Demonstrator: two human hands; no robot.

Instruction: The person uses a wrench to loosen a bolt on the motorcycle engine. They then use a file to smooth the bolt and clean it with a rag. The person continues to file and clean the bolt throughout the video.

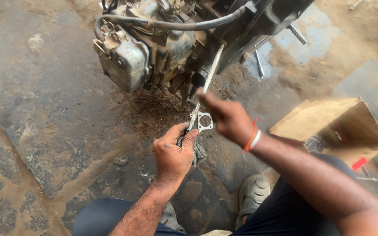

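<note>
Left hand (173, 153), we see, grips a grey rag (199, 153) and thin metal gasket (204, 120), which juts up-right toward our nearer, blurred right hand (227, 117), grip unclear.

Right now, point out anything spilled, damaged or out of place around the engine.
Dark gritty debris is scattered on the floor under the engine. The cardboard box lies tipped on its side. The left hand holds a rag and a gasket; no damage visible.
</note>
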